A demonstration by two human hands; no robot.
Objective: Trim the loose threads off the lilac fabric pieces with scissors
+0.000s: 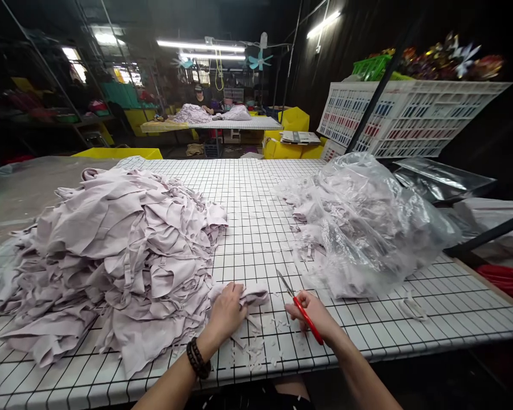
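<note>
My left hand (226,310), with a dark beaded bracelet on the wrist, closes over a small bunched piece of pale pink-lilac cloth (256,293) near the table's front. In my right hand (311,316) are red-handled scissors (303,316), their blades pointing up and to the left. Small pale cloth scraps (256,353) lie scattered between and below both hands. To the left rises a big heap of the same pale cloth pieces (123,239), some with narrow straps. A clear plastic bag (367,228) full of similar pieces sits to the right.
A black-and-white grid cloth (247,210) covers the table. White plastic crates (410,114) stand at the back right, beside a black post (373,97). Loose pale strips (412,307) lie at the right. Farther off, a person (200,99) is behind another table (256,122) with cloth piles.
</note>
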